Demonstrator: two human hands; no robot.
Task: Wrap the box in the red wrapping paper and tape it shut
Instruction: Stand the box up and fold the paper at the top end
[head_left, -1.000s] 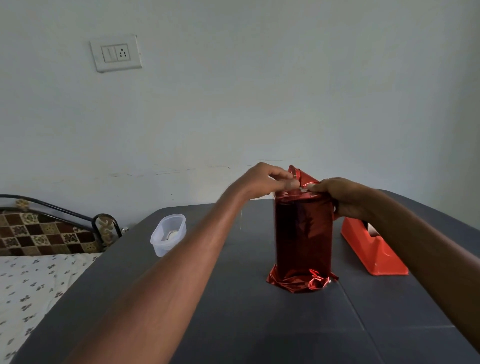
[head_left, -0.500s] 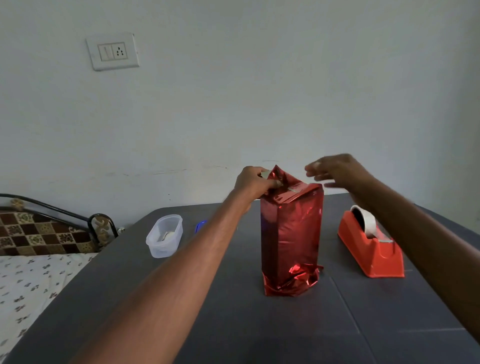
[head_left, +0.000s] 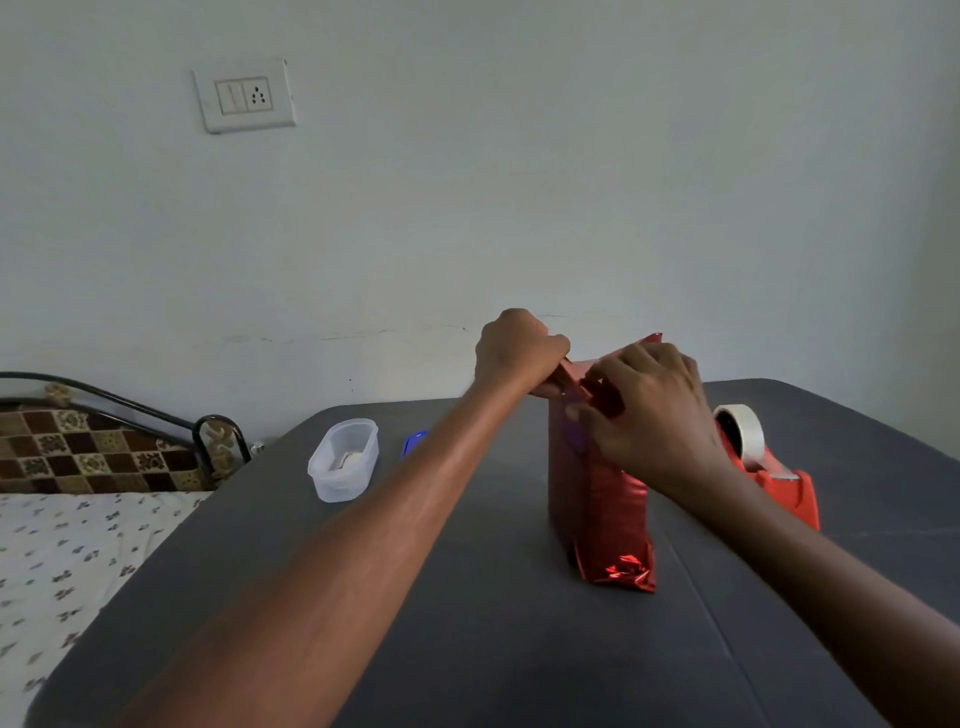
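A tall box wrapped in shiny red paper (head_left: 597, 499) stands upright on the dark grey table (head_left: 493, 649), its bottom end crumpled. My left hand (head_left: 514, 353) pinches the paper flap at the box's top left edge. My right hand (head_left: 649, 410) lies over the top and the upper near face, fingers pressing the folded paper there. A red flap tip sticks up behind my right hand. The orange tape dispenser (head_left: 769, 467) with its white roll stands just right of the box.
A clear plastic tub (head_left: 343, 460) sits left of the box, with a small blue object (head_left: 414, 443) beside it. A bed with a patterned sheet (head_left: 67, 561) borders the table's left edge. The wall with a switch socket (head_left: 244, 96) stands close behind.
My right hand lifted off the box top, then came back down onto the top fold. The box turned and shifted slightly, and my left hand stayed on the top flap.
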